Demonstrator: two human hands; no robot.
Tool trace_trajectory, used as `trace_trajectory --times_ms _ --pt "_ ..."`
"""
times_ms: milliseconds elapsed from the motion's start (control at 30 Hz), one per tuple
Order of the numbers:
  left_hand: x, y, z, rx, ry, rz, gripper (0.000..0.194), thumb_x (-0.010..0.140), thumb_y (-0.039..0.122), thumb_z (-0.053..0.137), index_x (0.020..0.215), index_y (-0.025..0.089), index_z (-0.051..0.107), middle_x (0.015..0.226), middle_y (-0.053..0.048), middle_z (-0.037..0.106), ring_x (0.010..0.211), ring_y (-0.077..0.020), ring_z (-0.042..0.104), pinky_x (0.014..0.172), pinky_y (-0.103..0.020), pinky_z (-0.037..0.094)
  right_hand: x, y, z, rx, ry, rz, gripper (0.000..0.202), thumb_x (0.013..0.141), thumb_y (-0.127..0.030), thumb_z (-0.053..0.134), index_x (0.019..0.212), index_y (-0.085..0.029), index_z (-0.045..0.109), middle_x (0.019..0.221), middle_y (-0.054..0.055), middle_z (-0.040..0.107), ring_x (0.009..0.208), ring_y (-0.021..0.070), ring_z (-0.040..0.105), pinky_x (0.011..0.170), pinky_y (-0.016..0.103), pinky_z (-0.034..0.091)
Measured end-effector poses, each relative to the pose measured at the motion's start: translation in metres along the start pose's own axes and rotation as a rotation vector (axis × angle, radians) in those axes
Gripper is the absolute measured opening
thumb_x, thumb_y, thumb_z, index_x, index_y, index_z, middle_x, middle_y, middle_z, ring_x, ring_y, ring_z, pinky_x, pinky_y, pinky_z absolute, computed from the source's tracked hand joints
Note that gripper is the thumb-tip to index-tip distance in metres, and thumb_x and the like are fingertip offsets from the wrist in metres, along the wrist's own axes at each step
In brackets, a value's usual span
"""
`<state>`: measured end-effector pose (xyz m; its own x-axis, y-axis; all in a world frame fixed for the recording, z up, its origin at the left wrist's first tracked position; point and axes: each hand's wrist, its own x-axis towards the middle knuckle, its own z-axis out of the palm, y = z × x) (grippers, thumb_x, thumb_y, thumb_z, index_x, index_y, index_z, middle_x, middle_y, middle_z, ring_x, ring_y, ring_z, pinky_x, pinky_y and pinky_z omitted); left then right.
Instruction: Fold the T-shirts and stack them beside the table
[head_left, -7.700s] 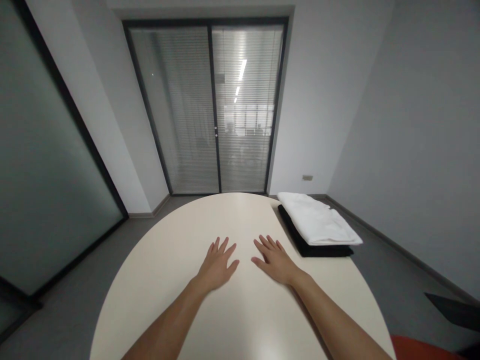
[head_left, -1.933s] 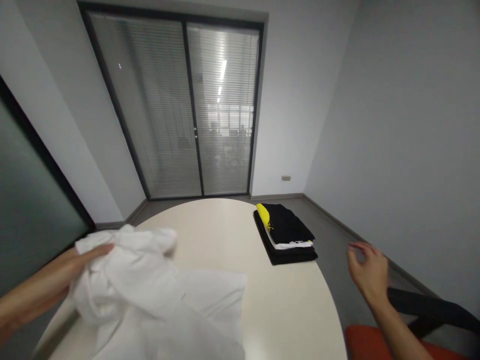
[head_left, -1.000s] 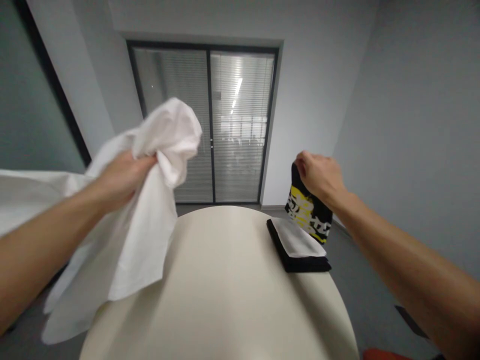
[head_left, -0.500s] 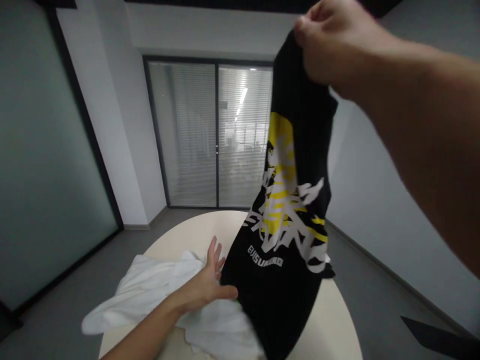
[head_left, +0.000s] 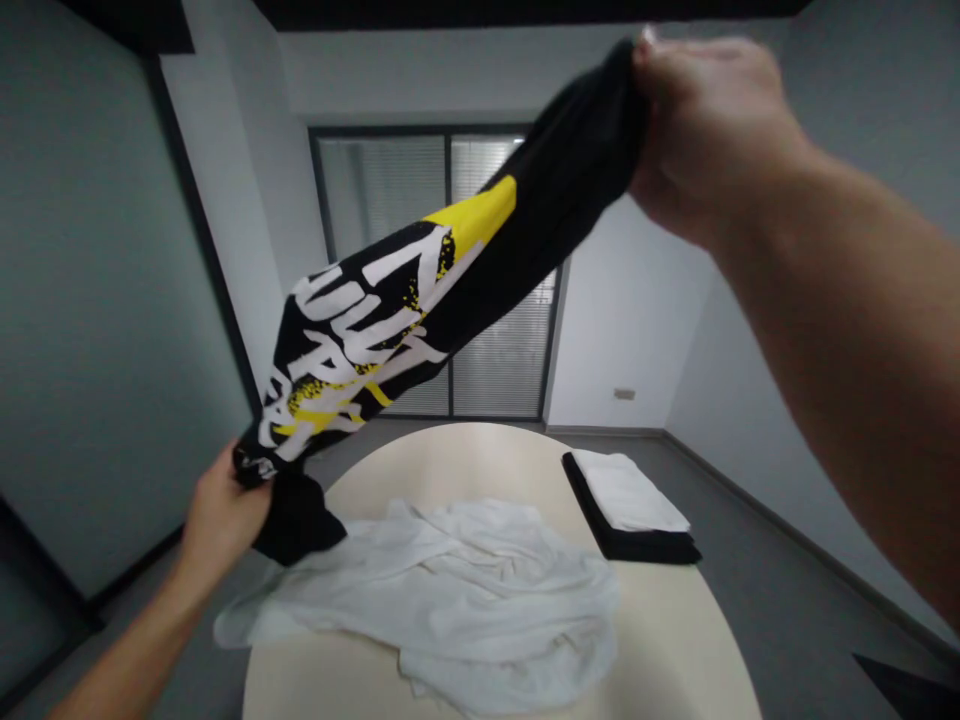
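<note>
A black T-shirt (head_left: 480,300) with a white and yellow print is stretched slantwise in the air between my two hands. High on the right, my right hand (head_left: 712,130) is closed on one end of it. My left hand (head_left: 229,505), lower at the left, grips the other end, and a loose black fold hangs beneath that hand. Under the shirt, a crumpled white cloth (head_left: 465,590) lies spread across the round table (head_left: 450,450), with its left end past the table's edge. Parts of the fingers on both hands are hidden by fabric or blurred.
On the table's right side sits a folded stack, with white cloth (head_left: 626,490) over black cloth (head_left: 652,547). Beyond the table stands a glass partition with blinds (head_left: 499,370). A frosted glass panel (head_left: 97,300) is on the left, and a dark object (head_left: 904,685) shows at the lower right.
My left hand has closed on the black T-shirt's lower part and pulled it left and up. The shirt has swung from hanging to slanting, uncovering the folded stack.
</note>
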<state>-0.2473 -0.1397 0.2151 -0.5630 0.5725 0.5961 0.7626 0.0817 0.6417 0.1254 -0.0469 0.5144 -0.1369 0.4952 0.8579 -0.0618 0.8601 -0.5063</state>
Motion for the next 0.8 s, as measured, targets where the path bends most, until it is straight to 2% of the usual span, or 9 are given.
trace_trajectory --times_ms 67,167,300,367,433,500,567,667,800 --pt "0.031 -0.013 -0.023 0.109 0.017 0.056 0.05 0.073 0.028 0.05 0.12 0.014 0.059 0.11 -0.005 0.071 0.1 -0.0246 0.066 0.091 -0.038 0.053 -0.035 0.021 -0.034 0.012 -0.062 0.142 0.025 0.098 -0.019 0.037 0.082 -0.008 0.052 0.066 -0.012 0.048 0.082 0.0018 0.065 0.077 0.017 0.041" --pt "0.033 -0.041 -0.02 0.134 -0.22 0.216 0.053 0.068 0.027 0.048 0.118 0.015 0.06 0.108 -0.001 0.072 0.103 -0.0223 0.066 0.096 -0.035 0.05 -0.118 0.067 -0.078 -0.051 -0.202 0.445 0.02 0.096 -0.033 0.053 0.09 -0.015 0.058 0.075 -0.007 0.059 0.068 0.0046 0.059 0.07 0.018 0.045" --pt "-0.024 -0.103 0.03 0.16 -0.673 0.325 0.06 0.067 0.02 0.047 0.125 0.022 0.061 0.134 -0.002 0.065 0.124 -0.0237 0.059 0.111 -0.038 0.039 -0.238 0.158 -0.124 -0.305 -0.672 0.768 0.033 0.089 -0.052 0.06 0.1 -0.021 0.064 0.084 0.001 0.067 0.083 0.0178 0.064 0.077 0.028 0.053" --pt "-0.061 -0.126 0.053 0.237 -0.801 0.309 0.076 0.063 0.021 0.057 0.139 0.017 0.054 0.146 -0.012 0.054 0.136 -0.0323 0.049 0.114 -0.046 0.035 -0.279 0.21 -0.142 -0.545 -0.71 0.868 0.031 0.086 -0.05 0.06 0.089 -0.019 0.067 0.085 0.006 0.071 0.082 0.0225 0.067 0.077 0.032 0.054" --pt "-0.095 -0.134 0.068 0.29 -0.765 0.27 0.086 0.06 0.021 0.062 0.145 0.015 0.048 0.154 -0.017 0.043 0.145 -0.038 0.035 0.117 -0.053 0.029 -0.304 0.259 -0.158 -0.862 -0.512 0.856 0.032 0.087 -0.045 0.055 0.094 -0.018 0.07 0.099 0.012 0.074 0.089 0.0263 0.069 0.084 0.036 0.053" --pt "-0.125 -0.125 0.079 0.208 -0.62 0.298 0.081 0.071 0.023 0.059 0.151 0.022 0.042 0.16 -0.012 0.033 0.149 -0.0353 0.026 0.119 -0.055 0.024 -0.318 0.298 -0.171 -1.096 -0.326 0.827 0.039 0.089 -0.044 0.051 0.108 -0.014 0.069 0.115 0.018 0.071 0.1 0.0295 0.069 0.091 0.039 0.051" --pt "-0.153 -0.11 0.09 0.088 -0.47 0.299 0.071 0.085 0.023 0.05 0.154 0.028 0.035 0.163 -0.008 0.028 0.15 -0.0305 0.025 0.12 -0.055 0.022 -0.328 0.326 -0.183 -1.213 -0.302 0.869 0.046 0.088 -0.049 0.053 0.11 -0.012 0.07 0.113 0.022 0.071 0.105 0.0332 0.068 0.09 0.041 0.051" --pt "-0.189 -0.098 0.11 0.015 -0.435 0.282 0.063 0.093 0.03 0.048 0.154 0.031 0.034 0.161 -0.009 0.033 0.147 -0.0314 0.032 0.118 -0.06 0.023 -0.344 0.347 -0.195 -1.22 -0.338 0.974 0.043 0.087 -0.052 0.052 0.097 -0.016 0.073 0.099 0.018 0.074 0.095 0.0337 0.072 0.081 0.04 0.053" --pt "-0.208 -0.108 0.125 0.014 -0.474 0.261 0.057 0.096 0.032 0.046 0.152 0.03 0.038 0.159 -0.011 0.036 0.146 -0.0328 0.034 0.118 -0.061 0.023 -0.356 0.35 -0.198 -1.186 -0.251 1.008 0.03 0.086 -0.045 0.052 0.089 -0.024 0.073 0.094 0.012 0.075 0.091 0.0315 0.072 0.076 0.038 0.052"
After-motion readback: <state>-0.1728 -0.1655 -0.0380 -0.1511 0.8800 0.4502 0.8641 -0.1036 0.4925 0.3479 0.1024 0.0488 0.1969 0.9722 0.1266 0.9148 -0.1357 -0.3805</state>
